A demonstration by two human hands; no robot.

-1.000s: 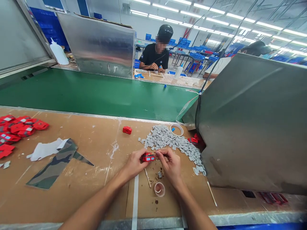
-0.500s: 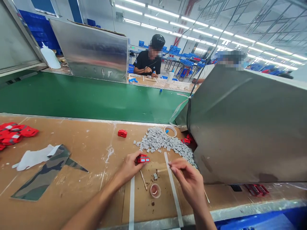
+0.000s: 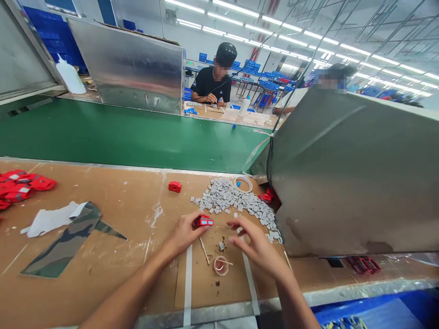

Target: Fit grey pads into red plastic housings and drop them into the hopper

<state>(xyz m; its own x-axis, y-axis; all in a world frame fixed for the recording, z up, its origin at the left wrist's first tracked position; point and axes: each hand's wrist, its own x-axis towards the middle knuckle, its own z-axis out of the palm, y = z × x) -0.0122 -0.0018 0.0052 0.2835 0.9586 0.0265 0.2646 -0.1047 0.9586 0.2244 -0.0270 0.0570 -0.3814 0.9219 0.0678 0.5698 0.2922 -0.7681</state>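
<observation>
My left hand point(image 3: 183, 233) pinches a small red plastic part point(image 3: 204, 221) just above the brown worktop point(image 3: 123, 214). To its right my right hand point(image 3: 254, 244) hovers with fingers curled loosely over the near edge of a heap of small grey tiles point(image 3: 236, 201); I cannot make out anything in it. Between the hands, on the worktop, lie a thin wooden stick point(image 3: 205, 250) and a small round clear cap point(image 3: 221, 265) with another stick resting in it.
A lone red part point(image 3: 174, 186) and a tape ring point(image 3: 243, 183) lie beyond the tiles. Red parts point(image 3: 20, 185) pile at far left, near white paper point(image 3: 51, 218) and camouflage cloth point(image 3: 65, 244). A metal hood point(image 3: 353, 173) stands right; a green conveyor point(image 3: 130, 135) runs behind. Another person point(image 3: 214, 77) works opposite.
My right hand left the red part, drew back to the right with a stick pinched, and now hangs loosely curled by the tile heap. My left hand keeps the red part.
</observation>
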